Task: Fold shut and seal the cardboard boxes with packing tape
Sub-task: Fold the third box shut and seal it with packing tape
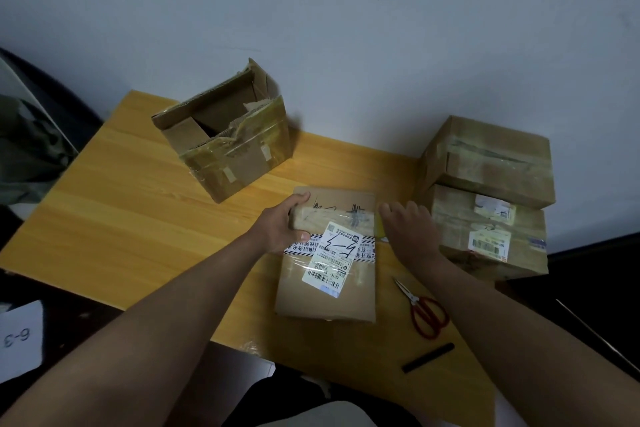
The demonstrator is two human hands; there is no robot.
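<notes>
Flat cardboard box (327, 274) is lying closed in the middle of the yellow counter (104, 211), w/ a white shipping label (332, 255) and printed tape across its top. We're gripping its left far corner w/ the left hand (282, 227): thumb lying on top by the label, fingers (298, 199) curling over the far edge. We're holding the right hand (410, 232) at the box's right edge, fingers bent downward and close together; a bit of yellow is showing under it, but we can't tell whether it's pinching anything. Red-handled scissors (424, 310) are lying just right of the box, a black marker (427, 357) nearer us. An open box (225, 142) w/ torn flaps is sitting far left. Two taped boxes (488, 198) are stacked at right.
</notes>
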